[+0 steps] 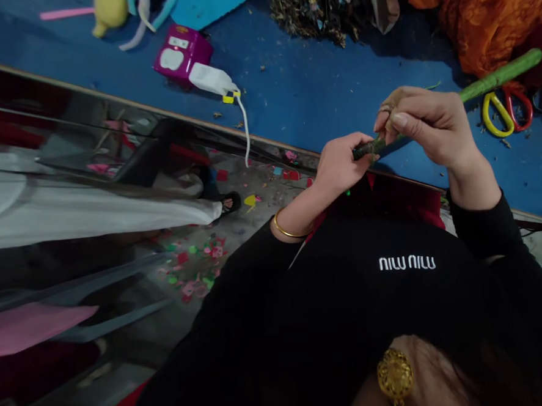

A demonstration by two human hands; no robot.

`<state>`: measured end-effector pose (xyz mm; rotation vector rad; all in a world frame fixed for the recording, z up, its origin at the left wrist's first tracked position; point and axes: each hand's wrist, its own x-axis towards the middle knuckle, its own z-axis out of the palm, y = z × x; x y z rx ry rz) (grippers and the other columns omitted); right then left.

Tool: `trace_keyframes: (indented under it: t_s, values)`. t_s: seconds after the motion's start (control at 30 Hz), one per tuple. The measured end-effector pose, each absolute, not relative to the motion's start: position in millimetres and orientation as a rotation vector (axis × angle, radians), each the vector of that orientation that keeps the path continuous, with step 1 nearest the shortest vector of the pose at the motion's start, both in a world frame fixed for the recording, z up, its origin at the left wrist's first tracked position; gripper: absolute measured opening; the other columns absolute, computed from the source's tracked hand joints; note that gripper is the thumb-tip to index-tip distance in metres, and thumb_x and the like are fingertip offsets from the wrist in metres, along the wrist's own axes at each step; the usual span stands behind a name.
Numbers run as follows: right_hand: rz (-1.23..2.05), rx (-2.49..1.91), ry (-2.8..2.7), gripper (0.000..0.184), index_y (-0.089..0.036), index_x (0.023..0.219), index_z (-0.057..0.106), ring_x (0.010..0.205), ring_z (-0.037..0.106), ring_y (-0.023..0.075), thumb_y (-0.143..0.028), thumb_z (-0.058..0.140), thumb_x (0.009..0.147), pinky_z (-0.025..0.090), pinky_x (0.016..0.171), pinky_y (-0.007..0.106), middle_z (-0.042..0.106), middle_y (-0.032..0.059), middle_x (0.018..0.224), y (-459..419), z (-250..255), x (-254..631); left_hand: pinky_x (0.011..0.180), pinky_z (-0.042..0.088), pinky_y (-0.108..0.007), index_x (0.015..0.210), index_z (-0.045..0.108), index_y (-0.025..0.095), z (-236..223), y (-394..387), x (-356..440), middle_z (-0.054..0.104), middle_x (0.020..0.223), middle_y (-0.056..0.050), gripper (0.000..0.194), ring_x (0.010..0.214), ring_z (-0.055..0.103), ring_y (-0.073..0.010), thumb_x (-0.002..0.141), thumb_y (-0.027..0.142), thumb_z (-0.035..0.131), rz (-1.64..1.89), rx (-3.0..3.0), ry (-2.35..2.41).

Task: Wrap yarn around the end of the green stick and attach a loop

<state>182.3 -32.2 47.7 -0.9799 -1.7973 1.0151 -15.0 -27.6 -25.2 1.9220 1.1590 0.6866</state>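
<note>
A long stick wrapped in green (502,77) runs from the upper right down to my hands over the blue table (319,90). My left hand (342,165) is closed round its dark lower end. My right hand (425,126) pinches the stick just above, fingers pressed together on the green wrapping. A gold bangle (287,229) sits on my left wrist, and both arms wear black sleeves.
A magenta device (181,52) with a white plug and cable (227,89) lies on the table. Scissors with yellow and red handles (506,110) lie at the right, orange fabric (479,6) behind. Paper scraps (196,262) litter the floor below the table edge.
</note>
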Motion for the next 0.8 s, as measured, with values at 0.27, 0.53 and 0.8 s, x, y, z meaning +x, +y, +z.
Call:
trace_keyframes:
  t_s: [0.27, 0.53, 0.8]
  values:
    - [1.114, -0.914, -1.78, 0.055, -0.023, 0.07, 0.071, 0.101, 0.072, 0.0203, -0.072, 0.063, 0.091, 0.062, 0.099, 0.042, 0.074, 0.0051, 0.101, -21.6, 40.8, 174.0, 0.09, 0.054, -0.034, 0.106, 0.07, 0.018, -30.5, -36.3, -13.4, 0.08, 0.106, -0.006, 0.023, 0.098, 0.074, -0.0235, 0.083, 0.016, 0.071, 0.761, 1.947, 1.237]
    - [1.182, -0.807, -1.798, 0.052, -0.021, 0.073, 0.071, 0.104, 0.07, 0.0169, -0.067, 0.062, 0.095, 0.061, 0.104, 0.039, 0.069, 0.0061, 0.109, -1.8, 13.0, 171.9, 0.095, 0.056, -0.034, 0.117, 0.063, 0.019, -31.6, -50.2, -10.3, 0.079, 0.108, -0.005, 0.035, 0.102, 0.075, -0.023, 0.084, 0.012, 0.073, 0.899, 1.928, 1.272]
    - [1.239, -0.883, -1.766, 0.055, -0.02, 0.072, 0.069, 0.103, 0.072, 0.0179, -0.072, 0.067, 0.089, 0.062, 0.103, 0.041, 0.07, 0.0061, 0.114, -0.8, 5.2, 172.4, 0.098, 0.056, -0.032, 0.118, 0.067, 0.019, -37.7, -53.6, -11.5, 0.079, 0.114, -0.006, 0.031, 0.109, 0.075, -0.0236, 0.087, 0.015, 0.066, 0.873, 2.079, 1.284]
